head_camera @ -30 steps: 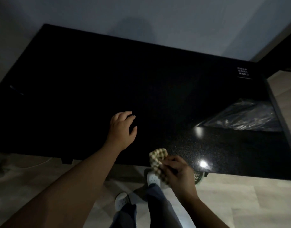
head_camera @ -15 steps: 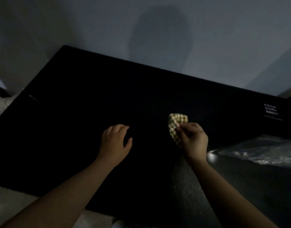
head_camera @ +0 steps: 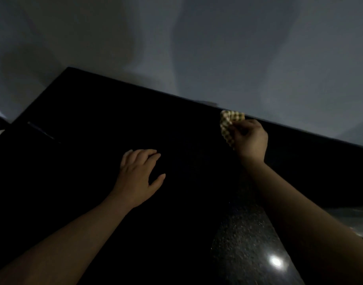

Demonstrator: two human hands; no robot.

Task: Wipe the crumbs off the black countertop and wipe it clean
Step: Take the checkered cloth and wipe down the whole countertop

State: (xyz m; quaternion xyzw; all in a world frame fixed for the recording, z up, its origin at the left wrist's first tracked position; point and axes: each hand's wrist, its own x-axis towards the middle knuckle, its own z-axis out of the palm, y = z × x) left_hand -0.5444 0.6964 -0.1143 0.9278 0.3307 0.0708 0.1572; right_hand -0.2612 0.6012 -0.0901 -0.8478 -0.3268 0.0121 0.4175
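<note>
The black countertop [head_camera: 94,140] fills the lower part of the dim view, speckled where a light reflects near the front right. My right hand [head_camera: 250,138] is shut on a bunched yellow checked cloth [head_camera: 228,124], pressed at the far edge of the counter by the wall. My left hand [head_camera: 138,176] rests palm down on the middle of the counter, fingers apart, holding nothing. No crumbs can be made out in the dark.
A grey wall [head_camera: 197,48] rises directly behind the counter's far edge. A crinkled clear plastic bag [head_camera: 357,223] lies at the right edge of the view. The counter's left end [head_camera: 18,120] drops off near a pale corner.
My right hand carried the cloth from the front edge across the counter to its far edge by the wall. My left hand stayed planted. The view tilted up.
</note>
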